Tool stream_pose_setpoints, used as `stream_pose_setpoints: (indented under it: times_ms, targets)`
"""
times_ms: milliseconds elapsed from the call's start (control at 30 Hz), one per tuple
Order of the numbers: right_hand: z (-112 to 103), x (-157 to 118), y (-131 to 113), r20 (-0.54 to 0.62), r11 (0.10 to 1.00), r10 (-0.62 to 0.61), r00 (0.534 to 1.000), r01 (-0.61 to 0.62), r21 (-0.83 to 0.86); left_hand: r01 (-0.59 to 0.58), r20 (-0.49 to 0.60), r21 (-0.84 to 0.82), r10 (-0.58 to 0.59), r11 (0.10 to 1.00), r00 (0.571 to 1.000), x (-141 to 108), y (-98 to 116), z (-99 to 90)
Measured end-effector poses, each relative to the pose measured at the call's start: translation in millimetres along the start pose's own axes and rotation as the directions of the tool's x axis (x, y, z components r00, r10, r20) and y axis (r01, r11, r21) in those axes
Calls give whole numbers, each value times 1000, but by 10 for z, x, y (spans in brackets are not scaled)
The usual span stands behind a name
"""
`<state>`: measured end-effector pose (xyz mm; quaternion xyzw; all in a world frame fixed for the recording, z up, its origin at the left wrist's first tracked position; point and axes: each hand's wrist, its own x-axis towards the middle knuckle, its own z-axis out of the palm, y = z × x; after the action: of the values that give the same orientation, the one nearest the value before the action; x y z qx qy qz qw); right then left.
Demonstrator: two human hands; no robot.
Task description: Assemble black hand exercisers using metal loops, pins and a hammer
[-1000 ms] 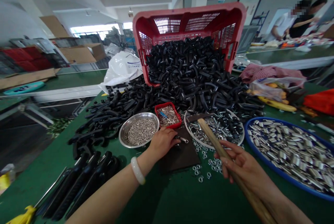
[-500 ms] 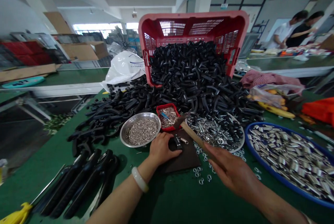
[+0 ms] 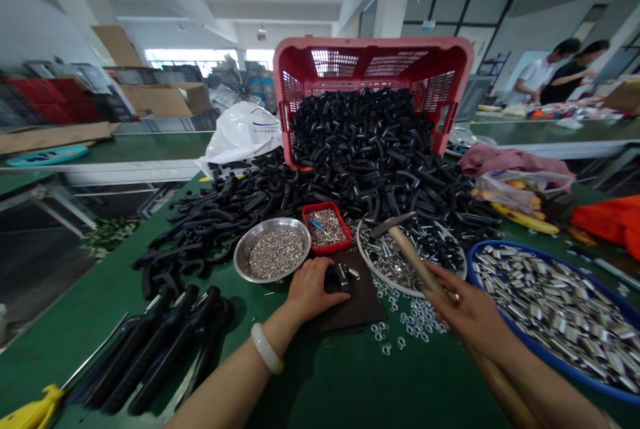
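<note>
On the dark pad [image 3: 363, 306], the left hand [image 3: 313, 290] lies with fingers curled, pressing and holding a small black part [image 3: 340, 277]. Just right of the pad, the right hand [image 3: 470, 312] grips a wooden hammer [image 3: 413, 259] in a closed fist, its shaft slanting up and left, its head above a plate [image 3: 385, 269] of bolts. Left of the pad sits a bowl [image 3: 273, 252] of silver rings; behind it, a red tray [image 3: 325, 229] of screws; farther right, a blue tray [image 3: 550, 312] of metal sleeves.
</note>
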<state>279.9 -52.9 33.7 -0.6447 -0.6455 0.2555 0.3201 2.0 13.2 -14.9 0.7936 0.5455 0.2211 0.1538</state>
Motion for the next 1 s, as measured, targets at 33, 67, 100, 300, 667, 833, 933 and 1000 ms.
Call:
stream_pose_setpoints:
  times_ms: [33,67,100,300,667,833,933,1000]
  targets:
    - [-68,70,105,-27,998,53,998,-54,-33,23,8,-40,-23,999,1000,-16,6,-9]
    - [-135,146,214,-65,992,65,996,-72,-108,58,7,-87,-58,995,998,-31,19,-21]
    - [-193,224,312,-83,974,49,995,-66,-218,97,-6,-140,-99,985,995,-43,39,-38]
    - [87,429,15,-175,981,-103,979,71,-179,132,-172,-312,-193,941,966,-56,324,-173]
    - [1348,708,-720,183,384,319,930,-303,872,238,-219,120,-208,964,953,141,-322,-866]
    - [1395,616,-593,201,506,235,951,-296,810,664,-301,-76,-652,744,696,532,-1512,-1509]
    - [1426,585,-586,187,545,182,965,-257,798,688,-281,-169,-703,706,653,724,-1859,-1574]
    - [1444,598,-567,181,563,170,969,-246,789,681,-273,-251,-725,688,632,818,-1953,-1542]
